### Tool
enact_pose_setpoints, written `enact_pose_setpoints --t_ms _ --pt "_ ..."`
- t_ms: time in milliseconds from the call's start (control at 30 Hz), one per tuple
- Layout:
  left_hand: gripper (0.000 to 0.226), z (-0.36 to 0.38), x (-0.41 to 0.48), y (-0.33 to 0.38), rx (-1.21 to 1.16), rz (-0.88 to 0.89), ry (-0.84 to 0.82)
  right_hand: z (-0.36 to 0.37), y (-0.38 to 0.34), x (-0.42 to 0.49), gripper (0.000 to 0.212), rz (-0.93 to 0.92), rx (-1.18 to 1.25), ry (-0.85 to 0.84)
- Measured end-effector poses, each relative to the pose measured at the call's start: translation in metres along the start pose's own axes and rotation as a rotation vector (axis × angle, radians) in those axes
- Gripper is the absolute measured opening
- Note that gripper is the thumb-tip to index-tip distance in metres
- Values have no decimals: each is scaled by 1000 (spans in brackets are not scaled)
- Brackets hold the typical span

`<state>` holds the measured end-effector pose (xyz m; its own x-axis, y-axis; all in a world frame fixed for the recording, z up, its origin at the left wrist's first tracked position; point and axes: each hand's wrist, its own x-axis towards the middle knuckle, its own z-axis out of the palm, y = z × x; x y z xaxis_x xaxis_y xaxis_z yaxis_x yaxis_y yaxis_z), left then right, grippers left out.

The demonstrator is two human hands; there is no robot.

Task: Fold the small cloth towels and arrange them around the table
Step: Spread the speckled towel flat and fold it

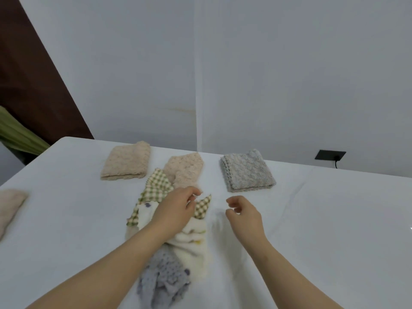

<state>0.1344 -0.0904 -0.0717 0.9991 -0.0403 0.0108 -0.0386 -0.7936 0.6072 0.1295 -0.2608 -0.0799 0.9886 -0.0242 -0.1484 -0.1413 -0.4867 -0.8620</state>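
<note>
A heap of unfolded towels lies in front of me: a green checked towel (156, 186), a cream towel (194, 241) and a grey-lilac towel (162, 279). My left hand (176, 208) hovers over the heap, fingers curled beside a corner of the checked towel; whether it pinches the cloth is unclear. My right hand (243, 212) floats just right of the heap, fingers loosely bent and holding nothing. Folded towels sit farther back: a beige one (126, 161), a second beige one (185, 169) and a grey one (247, 171).
The white table (323, 219) meets a white wall at the back. Another beige towel (9, 208) lies at the left edge. A black wall socket (330, 155) with a cable is at the back right. A green cloth (17, 134) shows beyond the left corner.
</note>
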Motion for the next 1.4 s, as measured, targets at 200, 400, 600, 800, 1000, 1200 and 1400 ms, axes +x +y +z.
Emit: enact_pose_setpoints --t_ms 200,400,600,800,1000,1200,1400 --pt "30 -23 -49 -45 205 206 13 52 -5 -53 26 -14 -50 12" --pt "32 -23 -83 -84 355 405 80 85 6 -89 30 -105 -162 82" --pt "33 -10 -122 -110 294 412 160 113 40 -115 28 -156 -148 229" --pt "32 3 -180 -132 276 346 208 134 47 -167 17 -240 -4 332" --pt "31 7 -238 -146 313 347 194 147 53 -224 26 -247 -130 340" --pt "42 6 -254 -147 323 299 236 166 52 -238 33 -438 -709 314" --pt "37 17 -226 -139 379 285 270 169 47 -206 33 -417 -726 366"
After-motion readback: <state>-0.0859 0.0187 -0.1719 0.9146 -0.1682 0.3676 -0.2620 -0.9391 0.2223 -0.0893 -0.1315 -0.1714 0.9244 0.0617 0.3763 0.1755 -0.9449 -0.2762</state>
